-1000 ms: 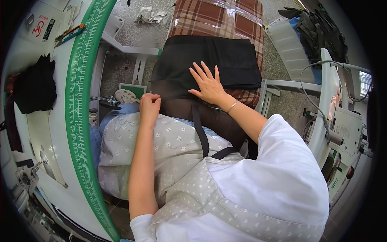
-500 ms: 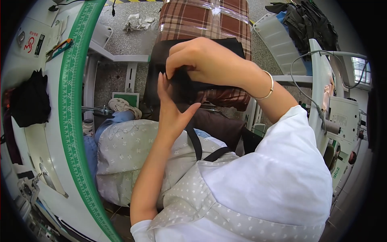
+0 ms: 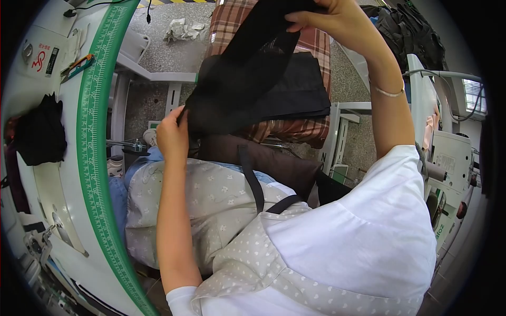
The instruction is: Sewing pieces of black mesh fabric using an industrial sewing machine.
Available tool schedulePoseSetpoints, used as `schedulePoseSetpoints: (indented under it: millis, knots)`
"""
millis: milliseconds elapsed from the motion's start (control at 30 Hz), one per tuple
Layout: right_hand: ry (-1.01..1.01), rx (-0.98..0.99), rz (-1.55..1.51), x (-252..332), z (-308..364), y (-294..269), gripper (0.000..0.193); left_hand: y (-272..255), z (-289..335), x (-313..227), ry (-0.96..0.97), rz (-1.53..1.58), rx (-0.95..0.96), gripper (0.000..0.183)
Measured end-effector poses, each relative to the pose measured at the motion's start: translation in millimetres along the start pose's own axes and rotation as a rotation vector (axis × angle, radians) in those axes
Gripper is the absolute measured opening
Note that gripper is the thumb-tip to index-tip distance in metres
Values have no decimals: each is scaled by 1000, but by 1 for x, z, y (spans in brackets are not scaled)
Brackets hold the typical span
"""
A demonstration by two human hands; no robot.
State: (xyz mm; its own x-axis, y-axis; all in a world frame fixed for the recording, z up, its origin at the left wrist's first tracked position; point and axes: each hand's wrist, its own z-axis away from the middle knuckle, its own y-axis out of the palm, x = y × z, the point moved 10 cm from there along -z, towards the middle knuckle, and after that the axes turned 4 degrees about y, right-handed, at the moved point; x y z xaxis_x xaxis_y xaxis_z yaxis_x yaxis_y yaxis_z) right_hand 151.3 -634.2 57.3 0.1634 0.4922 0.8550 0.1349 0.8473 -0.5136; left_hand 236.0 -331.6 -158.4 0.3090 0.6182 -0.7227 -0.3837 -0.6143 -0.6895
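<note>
A piece of black fabric is stretched on a slant between my two hands. My left hand pinches its near left corner. My right hand is raised at the far right and grips the opposite end; part of that hand runs out at the top of the picture. Below the held fabric lies a stack of folded black cloth. It rests on a bundle wrapped in brown plaid with clear film over it. The held piece hides part of the stack.
To my left is a white sewing table with a green measuring tape along its edge, a cutter and a black cloth heap. Dark garments pile up at far right, near a sewing machine. Crumpled paper litters the floor.
My hands have moved apart: the right one up and to the right, the left one down and to the left. The black fabric is now spread out between them.
</note>
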Motion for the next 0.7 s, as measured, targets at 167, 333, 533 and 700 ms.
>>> schedulePoseSetpoints:
  millis: [167,333,533,700]
  knots:
    - [-236,-87,205,-78,-8,-57,9,-47,-25,-17,99,82,-182,39]
    - [42,-45,126,-197,56,-65,14,-12,2,-57,486,-139,-155,59]
    - [229,-110,475,-282,120,-4,36,100,40,-2,290,-500,382,57]
    - [408,-64,568,-320,146,8,38,101,46,20,230,-520,470,58]
